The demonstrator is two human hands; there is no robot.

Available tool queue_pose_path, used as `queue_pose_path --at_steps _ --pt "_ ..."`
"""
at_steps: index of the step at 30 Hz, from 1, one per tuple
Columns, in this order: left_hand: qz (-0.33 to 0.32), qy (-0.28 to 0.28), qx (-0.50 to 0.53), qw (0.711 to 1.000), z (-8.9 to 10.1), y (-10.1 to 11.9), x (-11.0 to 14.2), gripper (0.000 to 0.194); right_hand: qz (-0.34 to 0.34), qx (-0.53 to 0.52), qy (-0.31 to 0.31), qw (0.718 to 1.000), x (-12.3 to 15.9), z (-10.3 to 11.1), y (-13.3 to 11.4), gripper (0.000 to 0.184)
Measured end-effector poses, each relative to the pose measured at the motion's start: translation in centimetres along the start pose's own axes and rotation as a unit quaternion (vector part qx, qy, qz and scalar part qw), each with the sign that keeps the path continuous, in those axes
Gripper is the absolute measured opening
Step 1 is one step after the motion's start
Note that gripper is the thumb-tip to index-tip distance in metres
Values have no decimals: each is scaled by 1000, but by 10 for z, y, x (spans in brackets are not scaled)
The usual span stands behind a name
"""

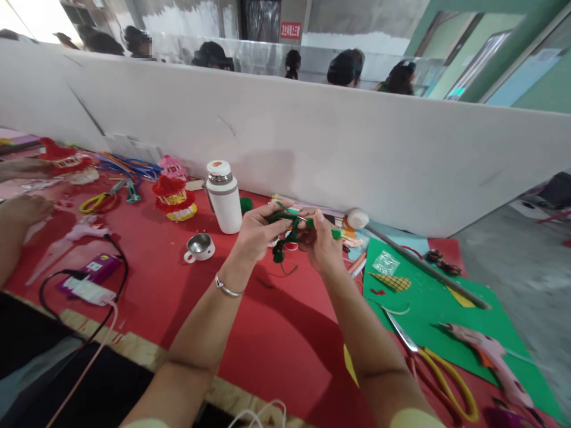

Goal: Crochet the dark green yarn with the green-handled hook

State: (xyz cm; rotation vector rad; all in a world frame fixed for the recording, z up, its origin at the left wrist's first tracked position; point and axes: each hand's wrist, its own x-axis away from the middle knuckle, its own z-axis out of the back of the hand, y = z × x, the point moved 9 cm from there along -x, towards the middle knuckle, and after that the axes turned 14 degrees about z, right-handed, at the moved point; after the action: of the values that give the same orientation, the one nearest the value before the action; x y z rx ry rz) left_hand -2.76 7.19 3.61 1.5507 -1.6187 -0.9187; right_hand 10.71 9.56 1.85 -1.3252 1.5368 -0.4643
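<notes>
Yarn (279, 249) is up over a red worktop (281, 333), between the left hand (259, 232), pinching it, and the right hand (322, 242), gripping a green-handled hook (334, 233). A white partition (334, 142) stands behind, heads showing beyond it; a bottle (229, 205) is left of the hands. The worked piece's long axis slants from the fingers down to a dangling end. It looks dark green, knotted and lumpy, with a thin loose tail.

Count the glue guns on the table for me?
2. The right glue gun lies on the green sheet; the left glue gun lies just beyond the purple box. Others may be hidden.
</notes>
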Motion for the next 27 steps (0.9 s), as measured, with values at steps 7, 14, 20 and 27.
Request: queue_pose_path --at_steps 7,14,20,27 --pt "9 14 10 1000 0 -3 -1 41 -45 -57 19 997 1 -3 5 44" --pt "27 13 17 999 -4 -9 1 42 -104 -136 12 985 3 -11 14 46" --pt "-4 8 -7 1000 -3 -1 2 36 -92 -89 11 992 0 -8 11 49" --pt "-147 142 -137 969 6 11 13 35 -34 -24 49 998 3 -2 12 49"
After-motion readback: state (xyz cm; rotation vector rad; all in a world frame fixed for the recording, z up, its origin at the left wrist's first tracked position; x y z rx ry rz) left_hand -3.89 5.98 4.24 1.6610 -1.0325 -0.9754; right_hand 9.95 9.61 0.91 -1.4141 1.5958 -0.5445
